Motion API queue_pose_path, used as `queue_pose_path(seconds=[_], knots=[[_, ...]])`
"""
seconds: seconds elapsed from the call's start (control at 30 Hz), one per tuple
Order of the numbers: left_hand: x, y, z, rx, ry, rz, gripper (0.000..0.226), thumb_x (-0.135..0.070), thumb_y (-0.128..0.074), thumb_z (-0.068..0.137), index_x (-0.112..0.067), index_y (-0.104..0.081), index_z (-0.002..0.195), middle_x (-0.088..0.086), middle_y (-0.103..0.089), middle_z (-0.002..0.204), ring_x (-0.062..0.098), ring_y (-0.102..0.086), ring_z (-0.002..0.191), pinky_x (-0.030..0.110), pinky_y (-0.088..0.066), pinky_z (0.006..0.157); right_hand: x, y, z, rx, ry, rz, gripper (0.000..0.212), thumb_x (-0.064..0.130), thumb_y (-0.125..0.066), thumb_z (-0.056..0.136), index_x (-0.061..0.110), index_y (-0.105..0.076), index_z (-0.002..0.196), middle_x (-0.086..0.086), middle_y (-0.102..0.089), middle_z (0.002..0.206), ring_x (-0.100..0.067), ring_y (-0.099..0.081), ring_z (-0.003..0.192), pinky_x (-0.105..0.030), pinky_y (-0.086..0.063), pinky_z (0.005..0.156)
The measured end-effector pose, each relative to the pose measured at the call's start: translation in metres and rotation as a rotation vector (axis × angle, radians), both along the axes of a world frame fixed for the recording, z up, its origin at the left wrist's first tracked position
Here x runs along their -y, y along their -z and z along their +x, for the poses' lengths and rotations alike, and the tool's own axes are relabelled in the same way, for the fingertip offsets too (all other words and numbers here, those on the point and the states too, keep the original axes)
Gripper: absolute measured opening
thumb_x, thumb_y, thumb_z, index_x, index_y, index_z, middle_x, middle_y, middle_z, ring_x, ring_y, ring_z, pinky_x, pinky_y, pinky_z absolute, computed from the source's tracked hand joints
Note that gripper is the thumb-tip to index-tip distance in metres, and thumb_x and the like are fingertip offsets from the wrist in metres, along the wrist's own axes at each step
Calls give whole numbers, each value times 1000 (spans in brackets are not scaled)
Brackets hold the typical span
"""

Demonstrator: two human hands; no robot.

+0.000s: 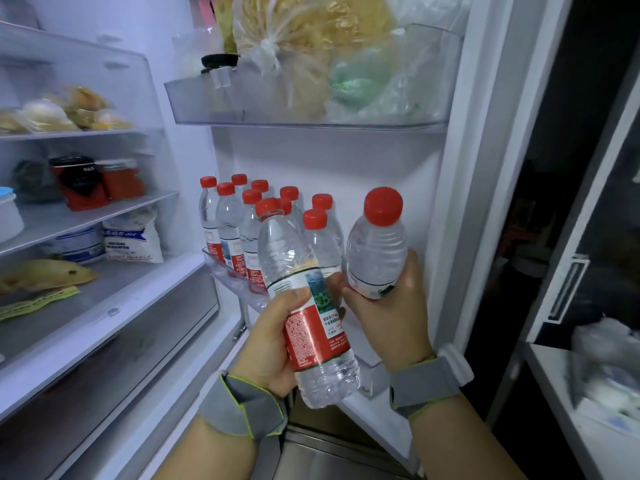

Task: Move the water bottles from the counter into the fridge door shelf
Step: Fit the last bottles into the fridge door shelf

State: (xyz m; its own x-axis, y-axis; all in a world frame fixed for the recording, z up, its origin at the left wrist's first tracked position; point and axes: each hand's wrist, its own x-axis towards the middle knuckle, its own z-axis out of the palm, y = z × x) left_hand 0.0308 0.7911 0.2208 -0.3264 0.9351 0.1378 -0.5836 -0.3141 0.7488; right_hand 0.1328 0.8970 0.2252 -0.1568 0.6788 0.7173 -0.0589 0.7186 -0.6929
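Fridge open, door swung right. Left hand [273,341] grips a water bottle [304,299] around its red-and-white label, fingers and thumb curled round it, bottle upright with a slight tilt, red cap up. Right hand [391,317] holds a second water bottle [377,251] from below, fingers wrapped round the lower body, cap tipped toward the camera. Both held bottles are in front of the lower door shelf [221,268], not yet set in it. That clear shelf already contains a cluster of red-capped bottles [242,230], standing upright and packed close together. Upper door shelf [194,105] holds tied plastic bags [311,39] with pale yellow and green contents, plus a dark-capped container [219,62]. Interior shelves at left hold jars [121,178] and wrapped food, blurred.
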Motion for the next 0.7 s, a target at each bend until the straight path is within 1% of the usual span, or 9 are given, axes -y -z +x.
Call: queue_pose_path(seconds=[0.07, 0.1, 0.17, 0.23, 0.33, 0.43, 0.53, 0.6, 0.7], knots=[[0, 1, 1, -8, -13, -20, 88, -35, -87, 57, 2, -57, 131, 24, -56, 124, 37, -51, 103, 46, -45, 90, -6, 3, -5, 48, 36, -47, 49, 16, -87, 67, 14, -52, 100, -2, -62, 94, -22, -65, 87, -40, -57, 76], [-1, 2, 1, -5, -12, -21, 90, -34, -86, 58, 3, -54, 133, 24, -54, 126, 36, -52, 101, 44, -45, 88, -8, 3, -7, 83, 48, -91, 50, 18, -87, 65, 13, -52, 101, -1, -62, 95, -23, -65, 88, -40, -57, 75], [-1, 4, 0, 8, -11, -20, 91, -34, -86, 58, 5, -52, 133, 25, -53, 128, 37, -51, 104, 45, -43, 93, -11, 3, -10, 134, 38, -198, 54, 17, -88, 60, 15, -52, 100, 1, -64, 94, -22, -66, 86, -34, -56, 73], [-2, 6, -1, 14, -29, -22, 87, -34, -87, 57, 5, -56, 129, 25, -54, 124, 38, -49, 107, 47, -40, 96, -13, 0, -11, 144, -12, -319, 57, 18, -90, 57, 20, -53, 100, 6, -67, 89, -11, -67, 79, -25, -55, 65], [-3, 7, -1, -6, -53, -52, 100, -36, -89, 52, 9, -50, 133, 27, -55, 117, 37, -54, 100, 44, -48, 88, -14, -4, -11, 200, -49, -410, 54, 17, -91, 60, 22, -53, 98, 16, -62, 78, 4, -60, 69, -6, -44, 48], [-3, 11, -1, -46, -72, -93, 108, -39, -92, 46, 7, -49, 134, 29, -57, 114, 37, -59, 95, 41, -54, 80, -15, -4, -11, 285, -24, -435, 47, 17, -87, 64, 13, -57, 99, 6, -65, 78, -6, -62, 66, -8, -42, 44], [-3, 14, 3, -68, -53, -88, 103, -37, -90, 51, 3, -49, 136, 30, -56, 120, 40, -53, 106, 42, -52, 85, -19, 1, -12, 353, -1, -459, 40, 19, -83, 68, 11, -59, 98, 3, -66, 78, -5, -61, 64, -6, -37, 38], [-3, 16, 5, -69, -46, -108, 98, -33, -87, 55, 2, -48, 137, 30, -57, 119, 39, -56, 105, 43, -53, 85, -19, 2, -11, 383, -4, -487, 40, 30, -80, 67, 9, -62, 96, -1, -68, 78, -7, -62, 64, -5, -35, 36], [-3, 20, 7, -70, -45, -135, 88, -29, -77, 59, 3, -47, 136, 26, -61, 108, 35, -64, 90, 42, -55, 77, -17, 3, -10, 471, 21, -502, 66, 64, -66, 52, 11, -65, 92, -1, -72, 80, -14, -68, 71, -15, -39, 45]])
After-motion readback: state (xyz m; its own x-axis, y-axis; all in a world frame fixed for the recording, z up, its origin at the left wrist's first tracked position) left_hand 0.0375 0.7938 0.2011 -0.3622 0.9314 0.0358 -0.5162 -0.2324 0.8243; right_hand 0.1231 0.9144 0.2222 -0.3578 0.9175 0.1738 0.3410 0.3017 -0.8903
